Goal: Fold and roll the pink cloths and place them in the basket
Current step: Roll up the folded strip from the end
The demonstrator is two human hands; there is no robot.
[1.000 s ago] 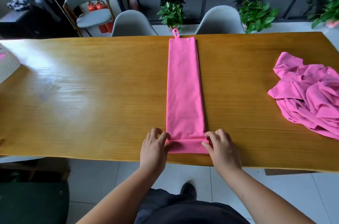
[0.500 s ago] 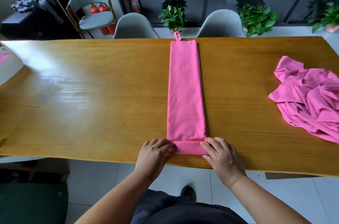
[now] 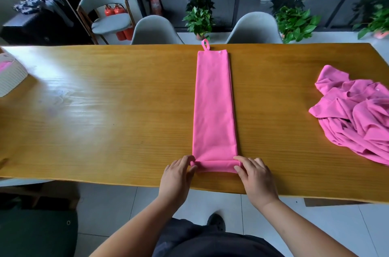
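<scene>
Folded pink cloth [image 3: 214, 105]: on my feed it lies flat as a long narrow strip down the middle of the table [image 3: 105, 120]. It runs from the far edge toward the near one, and its loop [image 3: 205, 44] pokes out at the far end.
Roll [image 3: 215, 166]: the strip's near end is turned up into a short roll, lying crosswise just inside the near table edge, directly between the two hands.
Left hand [image 3: 175, 176]: I read it as grasping the roll's left end, fingers curled over the top, thumb against the near side.
Right hand [image 3: 255, 179]: it grasps the roll's right end the same way.
Loose pink cloths [image 3: 357, 115]: a crumpled heap at the table's right side, well apart from the strip.
Basket [image 3: 10, 80]: white, at the table's left edge and partly out of frame, with something pink showing inside.
</scene>
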